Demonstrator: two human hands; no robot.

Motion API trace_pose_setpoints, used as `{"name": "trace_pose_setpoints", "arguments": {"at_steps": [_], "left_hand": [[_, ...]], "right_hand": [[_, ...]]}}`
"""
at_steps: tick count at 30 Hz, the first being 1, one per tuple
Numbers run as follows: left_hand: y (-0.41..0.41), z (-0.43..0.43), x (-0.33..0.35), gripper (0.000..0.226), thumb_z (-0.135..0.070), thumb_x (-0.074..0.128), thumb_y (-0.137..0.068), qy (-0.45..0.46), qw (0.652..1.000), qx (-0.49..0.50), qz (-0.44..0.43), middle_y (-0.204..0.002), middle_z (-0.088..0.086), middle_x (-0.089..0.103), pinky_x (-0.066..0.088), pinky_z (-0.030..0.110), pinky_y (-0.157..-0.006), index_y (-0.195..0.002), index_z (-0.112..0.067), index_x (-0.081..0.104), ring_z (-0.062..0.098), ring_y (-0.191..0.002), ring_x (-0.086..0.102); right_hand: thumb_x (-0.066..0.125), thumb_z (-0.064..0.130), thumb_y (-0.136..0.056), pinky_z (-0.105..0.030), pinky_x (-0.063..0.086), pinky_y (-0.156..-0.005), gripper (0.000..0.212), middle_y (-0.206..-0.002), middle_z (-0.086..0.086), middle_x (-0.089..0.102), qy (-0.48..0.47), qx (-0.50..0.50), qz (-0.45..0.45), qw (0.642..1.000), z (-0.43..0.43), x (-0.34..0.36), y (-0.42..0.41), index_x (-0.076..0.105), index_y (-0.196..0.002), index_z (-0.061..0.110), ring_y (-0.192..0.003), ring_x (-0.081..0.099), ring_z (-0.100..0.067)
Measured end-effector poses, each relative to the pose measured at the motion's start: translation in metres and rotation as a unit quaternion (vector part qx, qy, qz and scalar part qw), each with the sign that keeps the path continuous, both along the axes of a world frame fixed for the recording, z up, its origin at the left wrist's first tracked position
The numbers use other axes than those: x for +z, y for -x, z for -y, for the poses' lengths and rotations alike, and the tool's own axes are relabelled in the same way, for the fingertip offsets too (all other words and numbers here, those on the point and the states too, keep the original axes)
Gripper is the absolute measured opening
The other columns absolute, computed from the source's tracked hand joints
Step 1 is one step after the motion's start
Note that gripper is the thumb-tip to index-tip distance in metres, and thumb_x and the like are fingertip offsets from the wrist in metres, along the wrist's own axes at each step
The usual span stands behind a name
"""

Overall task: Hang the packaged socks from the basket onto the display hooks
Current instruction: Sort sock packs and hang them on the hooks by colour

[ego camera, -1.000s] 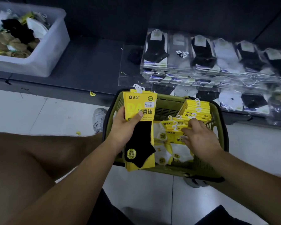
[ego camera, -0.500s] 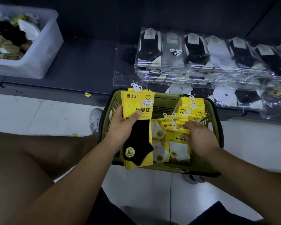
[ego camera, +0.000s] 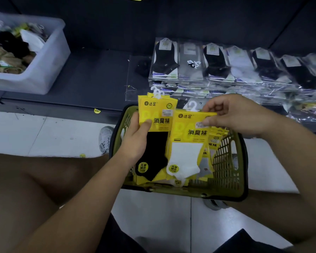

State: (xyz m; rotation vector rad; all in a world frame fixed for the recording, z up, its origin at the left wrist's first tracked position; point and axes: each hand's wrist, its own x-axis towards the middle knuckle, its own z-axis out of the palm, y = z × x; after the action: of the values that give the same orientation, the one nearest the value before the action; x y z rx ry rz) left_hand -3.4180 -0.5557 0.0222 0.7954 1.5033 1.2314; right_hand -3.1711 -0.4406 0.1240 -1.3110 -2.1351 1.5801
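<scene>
Since the earlier frame, a yellow-carded white sock pack [ego camera: 187,143] is lifted above the green plastic basket [ego camera: 224,161], pinched by the right hand [ego camera: 233,114]. The yellow-carded black sock pack [ego camera: 156,136] is gripped in the left hand [ego camera: 135,141], thumb pressed on its front.

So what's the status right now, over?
Left hand holds black-sock packs. Right hand lifts white-sock pack above basket. None hung yet. Nothing blocking.

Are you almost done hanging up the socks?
Not yet. No pack is seen on a hook. The left hand holds the black sock packs, and the right hand pinches a white sock pack above the green basket. More yellow packs wait inside it, so nearly all the hanging is left.
</scene>
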Motion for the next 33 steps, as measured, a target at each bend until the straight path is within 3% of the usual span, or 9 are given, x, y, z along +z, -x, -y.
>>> {"name": "trace_pose_setpoints", "arguments": {"at_steps": [5, 10, 16, 19, 23, 25, 27, 29, 33], "left_hand": [[-0.009, 0.005, 0.001, 0.018, -0.047, 0.048, -0.097, -0.03, 0.997, -0.048, -0.046, -0.107, -0.022, 0.075, 0.048, 0.023, -0.088, -0.101, -0.051, 0.066, -0.003, -0.101, 0.068], [0.001, 0.007, -0.001, 0.023, -0.049, 0.045, -0.1, -0.058, 0.993, -0.041, -0.098, -0.115, -0.014, 0.073, 0.049, 0.045, -0.105, -0.113, -0.045, 0.063, 0.015, -0.115, 0.067], [0.011, 0.006, 0.0, 0.031, -0.055, 0.04, -0.103, -0.066, 0.968, -0.065, -0.233, -0.11, -0.017, 0.071, 0.055, 0.046, -0.096, -0.118, -0.031, 0.053, 0.004, -0.102, 0.068], [0.0, 0.006, 0.002, 0.03, -0.042, 0.044, -0.104, -0.067, 0.988, -0.032, -0.138, -0.107, -0.014, 0.073, 0.054, 0.04, -0.099, -0.12, -0.021, 0.059, 0.01, -0.104, 0.068], [-0.011, 0.011, 0.003, 0.046, -0.054, 0.048, -0.097, -0.008, 0.998, -0.011, 0.057, -0.12, -0.023, 0.075, 0.049, 0.005, -0.085, -0.129, -0.026, 0.065, -0.005, -0.113, 0.067], [-0.012, 0.009, -0.001, 0.033, -0.041, 0.066, -0.1, 0.005, 0.996, -0.041, 0.079, -0.112, -0.017, 0.08, 0.058, 0.014, -0.078, -0.128, -0.025, 0.06, 0.001, -0.104, 0.075], [-0.011, 0.007, -0.002, 0.045, -0.018, 0.078, -0.094, 0.016, 0.998, -0.043, 0.042, -0.109, -0.009, 0.081, 0.062, 0.021, -0.074, -0.132, -0.018, 0.055, 0.009, -0.099, 0.079], [-0.004, 0.005, -0.002, 0.05, -0.011, 0.08, -0.092, 0.02, 0.999, -0.026, 0.025, -0.116, -0.001, 0.08, 0.064, 0.032, -0.082, -0.135, -0.015, 0.055, 0.017, -0.105, 0.078], [0.018, 0.006, -0.008, 0.036, -0.015, 0.081, -0.092, 0.021, 0.999, 0.034, 0.032, -0.11, -0.007, 0.082, 0.064, 0.038, -0.085, -0.117, -0.031, 0.061, 0.018, -0.102, 0.079]], "right_hand": [[0.079, 0.017, -0.086, -0.012, 0.046, -0.053, 0.014, -0.068, 0.016, 0.07, -0.014, -0.044, -0.013, 0.999, 0.006, -0.014, 0.036, 0.072, -0.095, 0.024, -0.054, 0.059, 0.004], [0.075, 0.013, -0.088, -0.017, 0.046, -0.052, 0.013, -0.071, 0.011, 0.072, 0.019, -0.041, -0.022, 0.999, 0.004, -0.017, 0.043, 0.071, -0.098, 0.021, -0.053, 0.057, 0.001], [0.072, 0.006, -0.089, -0.018, 0.046, -0.049, 0.015, -0.07, 0.005, 0.071, 0.042, -0.036, -0.048, 0.997, -0.005, -0.01, 0.033, 0.071, -0.103, 0.012, -0.051, 0.052, -0.006], [0.072, 0.006, -0.089, -0.019, 0.046, -0.049, 0.019, -0.062, 0.006, 0.067, 0.059, -0.06, -0.075, 0.994, -0.001, -0.017, 0.036, 0.068, -0.107, 0.01, -0.049, 0.053, -0.006], [0.075, 0.013, -0.088, -0.024, 0.051, -0.055, 0.018, -0.073, 0.0, 0.071, 0.055, -0.119, -0.079, 0.988, 0.008, -0.034, 0.05, 0.07, -0.105, 0.017, -0.053, 0.056, -0.009], [0.077, 0.014, -0.087, -0.026, 0.055, -0.056, 0.017, -0.075, -0.001, 0.073, 0.056, -0.148, -0.093, 0.983, 0.013, -0.043, 0.056, 0.071, -0.102, 0.017, -0.054, 0.06, -0.01], [0.079, 0.013, -0.086, -0.026, 0.056, -0.055, 0.018, -0.076, -0.003, 0.072, 0.059, -0.18, -0.123, 0.974, 0.016, -0.05, 0.059, 0.07, -0.102, 0.016, -0.056, 0.063, -0.011], [0.078, 0.016, -0.087, -0.024, 0.055, -0.054, 0.019, -0.082, -0.003, 0.071, 0.039, -0.207, -0.131, 0.969, 0.017, -0.061, 0.055, 0.068, -0.103, 0.014, -0.06, 0.066, -0.011], [0.071, 0.031, -0.092, -0.026, 0.05, -0.07, 0.012, -0.097, 0.004, 0.068, -0.184, -0.065, 0.142, 0.97, 0.023, -0.091, 0.018, 0.067, -0.098, 0.022, -0.083, 0.064, -0.013]]}}
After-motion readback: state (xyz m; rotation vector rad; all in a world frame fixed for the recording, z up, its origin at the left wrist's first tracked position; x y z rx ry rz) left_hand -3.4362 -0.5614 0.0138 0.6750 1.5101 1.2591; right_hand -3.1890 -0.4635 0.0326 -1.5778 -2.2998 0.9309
